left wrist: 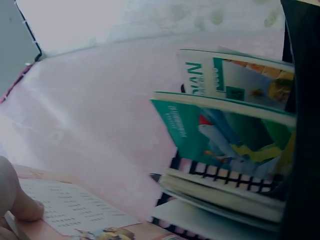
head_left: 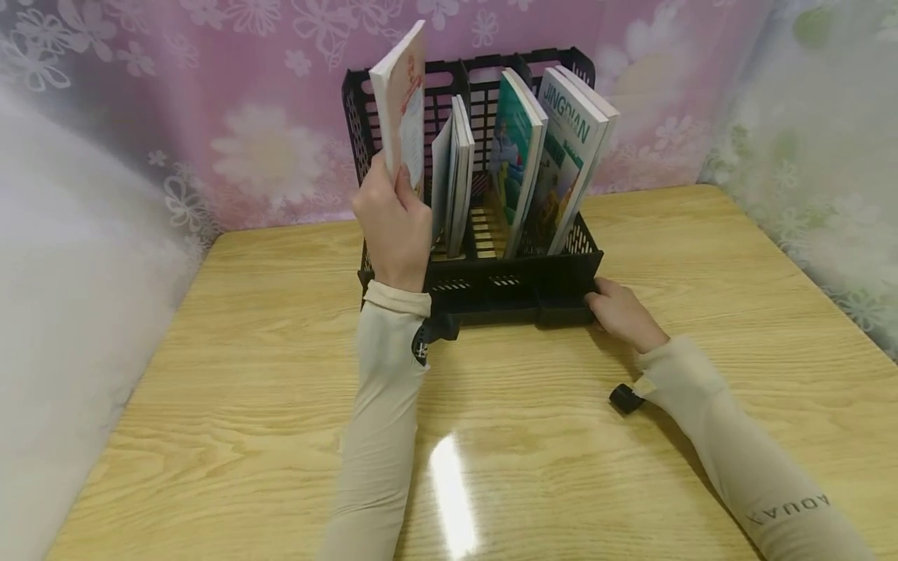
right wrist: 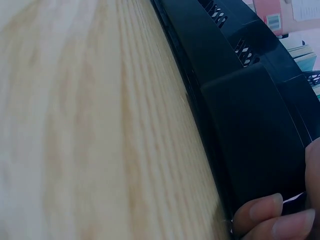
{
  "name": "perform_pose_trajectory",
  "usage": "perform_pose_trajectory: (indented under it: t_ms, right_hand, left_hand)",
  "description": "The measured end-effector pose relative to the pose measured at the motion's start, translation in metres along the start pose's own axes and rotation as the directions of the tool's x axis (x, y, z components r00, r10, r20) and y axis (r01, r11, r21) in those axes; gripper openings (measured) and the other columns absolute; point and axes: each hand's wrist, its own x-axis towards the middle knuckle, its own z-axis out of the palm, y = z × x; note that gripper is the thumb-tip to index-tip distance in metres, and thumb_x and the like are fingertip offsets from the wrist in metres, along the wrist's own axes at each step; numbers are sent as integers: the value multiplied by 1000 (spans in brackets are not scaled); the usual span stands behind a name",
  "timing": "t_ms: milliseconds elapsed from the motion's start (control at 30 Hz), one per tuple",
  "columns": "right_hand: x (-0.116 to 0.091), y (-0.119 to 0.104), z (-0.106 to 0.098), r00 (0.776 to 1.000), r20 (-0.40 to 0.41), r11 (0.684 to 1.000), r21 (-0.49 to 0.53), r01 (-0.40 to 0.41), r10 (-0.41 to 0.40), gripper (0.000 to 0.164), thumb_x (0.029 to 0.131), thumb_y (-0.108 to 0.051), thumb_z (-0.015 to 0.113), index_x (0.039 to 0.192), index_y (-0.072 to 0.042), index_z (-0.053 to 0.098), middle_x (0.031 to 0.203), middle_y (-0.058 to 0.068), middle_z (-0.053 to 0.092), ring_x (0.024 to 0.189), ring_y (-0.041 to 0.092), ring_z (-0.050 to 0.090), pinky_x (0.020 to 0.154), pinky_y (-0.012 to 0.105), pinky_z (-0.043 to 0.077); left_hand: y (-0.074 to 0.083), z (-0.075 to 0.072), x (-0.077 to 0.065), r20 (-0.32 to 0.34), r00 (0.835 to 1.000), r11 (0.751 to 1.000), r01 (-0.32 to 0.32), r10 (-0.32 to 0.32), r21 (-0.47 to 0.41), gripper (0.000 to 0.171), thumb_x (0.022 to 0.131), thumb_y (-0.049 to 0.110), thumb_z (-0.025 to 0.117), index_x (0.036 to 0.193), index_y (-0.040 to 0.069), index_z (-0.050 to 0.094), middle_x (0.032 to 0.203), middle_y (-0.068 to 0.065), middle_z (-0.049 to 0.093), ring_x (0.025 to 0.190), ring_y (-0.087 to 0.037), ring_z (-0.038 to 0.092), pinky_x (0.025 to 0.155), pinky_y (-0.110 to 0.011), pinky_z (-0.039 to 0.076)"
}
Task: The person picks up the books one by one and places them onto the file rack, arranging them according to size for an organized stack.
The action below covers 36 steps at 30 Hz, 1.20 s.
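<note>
My left hand (head_left: pixel 394 222) grips a pale-covered book (head_left: pixel 412 109) by its lower part, holding it upright at the left compartment of a black book rack (head_left: pixel 515 274). In the left wrist view, the thumb (left wrist: pixel 27 205) presses on the book's cover, beside a panel of printed lines. Fingers of my right hand (head_left: pixel 624 313) hold the rack's front right corner, low by the table; the right wrist view shows fingertips (right wrist: pixel 265 210) curled at that black corner. Within the rack stand several thin books (head_left: pixel 459 179), a green-covered book (head_left: pixel 515 148) and a white one lettered JINGDIAN (head_left: pixel 571 117).
The rack stands toward the back of a wood-grain table (head_left: pixel 266 374), near a pink flowered cloth (head_left: pixel 266 148). A pale cloth (head_left: pixel 807 140) hangs at the right. Small black devices (head_left: pixel 626 399) are strapped at both wrists.
</note>
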Motion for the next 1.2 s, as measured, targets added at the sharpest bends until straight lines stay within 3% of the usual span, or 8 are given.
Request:
perform_pose_trajectory:
  t_ms: [233,433,567,667,800,867,1000,1200]
  right_hand:
    - [-2,-2,0,1000,-19,999,-37,6,-7,34,98,-17,29,113,7,48,79,14,53,60,21,52,61,33,43]
    - [-2,-1,0,1000,-23,999,-34,12,-12,36,98,-18,29,116,6,48,79,14,55,61,21,53,63,33,43]
    - [-1,0,1,999,-35,999,-44,16,-17,35,98,-17,29,115,6,49,84,15,56,63,21,54,64,32,44]
    - [-3,0,0,999,-35,999,-38,11,-12,40,98,-17,30,123,9,47,91,20,56,66,22,56,65,33,45]
    - [-4,-1,0,1000,-16,1000,-29,-1,0,52,98,-17,29,139,14,35,114,32,54,72,25,58,70,35,47]
    - [-4,-2,1,1000,-24,999,-39,1,-2,54,98,-16,29,142,15,31,122,35,51,77,26,59,72,35,47]
    - [-4,-1,0,999,-46,1000,-29,-1,0,47,97,-16,30,132,12,43,119,34,53,84,31,60,73,37,49]
    - [-7,-1,1,999,-36,1000,-23,-5,5,52,96,-16,30,139,13,36,127,35,49,85,31,61,74,37,50]
  left_hand:
    - [-21,24,-7,28,999,997,47,-45,-63,17,93,-6,54,106,-13,63,99,-25,67,93,-33,66,83,-39,53]
    - [-32,32,-7,54,992,986,121,-115,-117,19,95,-3,53,109,-12,62,105,-25,66,95,-31,66,80,-39,54]
    - [-32,33,-7,64,990,979,138,-129,-151,21,96,-1,52,113,-10,62,110,-24,66,101,-28,65,82,-37,53]
    - [-28,38,-8,68,990,975,136,-126,-173,21,96,-1,52,113,-10,62,106,-24,66,92,-28,65,77,-36,53]
    - [-23,44,-11,88,989,979,132,-119,-155,21,97,-1,51,111,-11,61,101,-24,65,89,-31,62,77,-40,50]
    - [-21,48,-12,109,986,982,137,-123,-130,22,98,1,50,114,-10,60,105,-23,64,95,-31,61,82,-40,49]
    - [-20,60,-10,148,975,978,184,-168,-100,25,99,3,47,121,-7,57,112,-21,62,104,-31,59,90,-39,46]
    - [-28,73,-7,206,933,939,324,-296,-120,26,100,3,45,123,-3,55,114,-19,60,99,-29,57,87,-38,46]
